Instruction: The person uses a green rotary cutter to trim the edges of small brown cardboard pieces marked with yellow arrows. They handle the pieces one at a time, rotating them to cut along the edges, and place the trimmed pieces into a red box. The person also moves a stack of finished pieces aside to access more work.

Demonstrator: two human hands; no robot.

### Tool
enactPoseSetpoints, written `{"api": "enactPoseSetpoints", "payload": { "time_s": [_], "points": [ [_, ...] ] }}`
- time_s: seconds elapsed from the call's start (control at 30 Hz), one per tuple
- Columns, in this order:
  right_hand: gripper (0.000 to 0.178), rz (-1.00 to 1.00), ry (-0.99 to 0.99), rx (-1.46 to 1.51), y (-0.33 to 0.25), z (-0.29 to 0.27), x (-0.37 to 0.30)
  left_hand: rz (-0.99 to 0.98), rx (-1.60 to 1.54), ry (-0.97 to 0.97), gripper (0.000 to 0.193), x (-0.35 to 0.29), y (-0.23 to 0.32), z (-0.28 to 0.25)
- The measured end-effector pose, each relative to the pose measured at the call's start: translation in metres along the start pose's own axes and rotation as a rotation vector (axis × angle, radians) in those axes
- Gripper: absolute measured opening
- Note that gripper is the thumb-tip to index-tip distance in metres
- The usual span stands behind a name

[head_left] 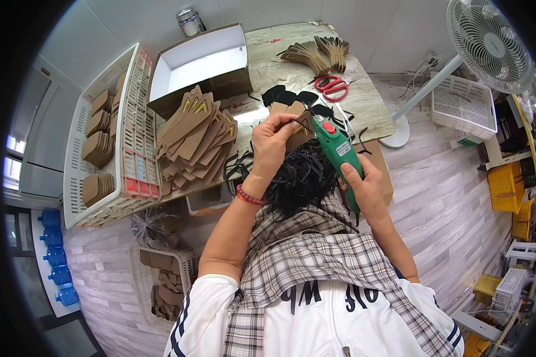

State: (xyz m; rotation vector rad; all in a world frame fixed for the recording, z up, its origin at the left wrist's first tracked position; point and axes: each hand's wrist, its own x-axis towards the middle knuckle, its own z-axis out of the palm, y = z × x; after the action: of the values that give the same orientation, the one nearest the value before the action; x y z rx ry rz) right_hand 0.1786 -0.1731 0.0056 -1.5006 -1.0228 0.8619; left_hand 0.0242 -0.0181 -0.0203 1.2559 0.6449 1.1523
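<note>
My left hand [270, 146] pinches a small brown flat piece [301, 137] with a yellow mark and a thin black strip at its top. My right hand [365, 183] is wrapped round a green handheld electric cutter [337, 147] with a red button. The cutter's tip is close beside the brown piece; whether they touch I cannot tell. Under both hands, a heap of cut black strips [298, 184] lies on my lap and at the table's edge. More brown pieces with black ends [289, 108] lie just beyond my left fingers.
A loose pile of brown pieces [196, 134] covers the table's left, beside an open box [199, 62] and a white crate [128, 119]. Red-handled scissors [332, 89] and bundled brown pieces [307, 55] lie farther back. A fan [491, 47] stands at right; another crate [143, 285] sits on the floor.
</note>
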Motion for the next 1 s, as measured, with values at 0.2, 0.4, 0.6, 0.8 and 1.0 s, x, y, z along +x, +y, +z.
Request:
{"api": "enactPoseSetpoints", "payload": {
  "time_s": [0.2,0.4,0.6,0.8,1.0],
  "points": [
    [0.023,0.001,-0.023,-0.019,-0.003,-0.002,-0.001,0.033,0.163,-0.016,0.011,0.003,0.008,-0.006],
    [0.032,0.004,0.002,0.008,0.004,-0.008,-0.002,0.327,0.538,-0.045,0.008,0.015,0.033,-0.011],
    [0.035,-0.041,-0.028,-0.057,0.004,-0.013,-0.002,0.395,0.813,-0.133,0.009,0.021,0.048,-0.016],
    [0.036,-0.030,-0.023,-0.095,-0.004,-0.015,-0.003,0.471,0.902,-0.257,0.008,0.030,0.057,-0.018],
    [0.034,-0.045,-0.019,-0.124,-0.003,-0.016,-0.003,0.457,0.928,-0.385,0.007,0.037,0.060,-0.016]
  ]
}}
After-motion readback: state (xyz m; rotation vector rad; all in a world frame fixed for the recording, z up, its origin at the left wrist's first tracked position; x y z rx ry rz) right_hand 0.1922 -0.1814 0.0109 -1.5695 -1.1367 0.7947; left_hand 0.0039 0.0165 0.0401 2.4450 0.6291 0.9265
